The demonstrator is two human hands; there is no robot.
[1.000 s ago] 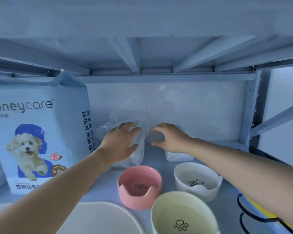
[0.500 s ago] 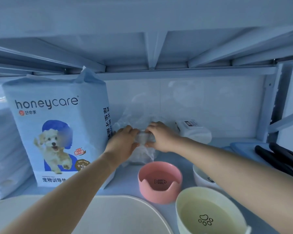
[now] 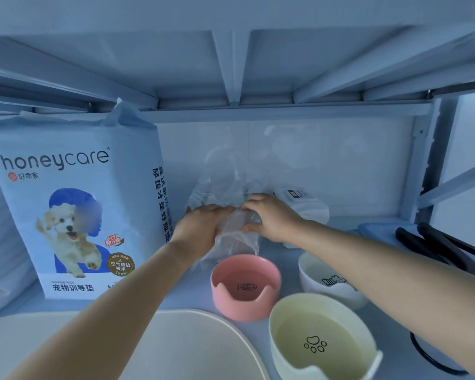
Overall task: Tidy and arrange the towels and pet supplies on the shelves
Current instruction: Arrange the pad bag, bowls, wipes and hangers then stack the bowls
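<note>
A crinkled clear plastic bag (image 3: 231,193) stands at the back of the shelf, just right of the tall honeycare pet pad pack (image 3: 74,204). My left hand (image 3: 200,229) grips the bag's left side. My right hand (image 3: 269,218) grips its right side, fingers curled round the bunched plastic. The two hands almost meet at the bag's middle. What is inside the bag is hard to make out. A white wipes pack (image 3: 305,207) lies behind my right hand.
A pink bowl (image 3: 244,286), a white bowl (image 3: 327,283) and a pale green bowl (image 3: 321,344) stand in front of the bag. A large cream basin (image 3: 192,349) sits at the front left. Black rods (image 3: 436,245) and a blue tray (image 3: 379,229) lie on the right. The upper shelf is close overhead.
The view has shifted left, bringing the pet pad pack fully into sight. My hands have drawn closer together on the plastic bag, and the wipes pack now shows behind my right hand.
</note>
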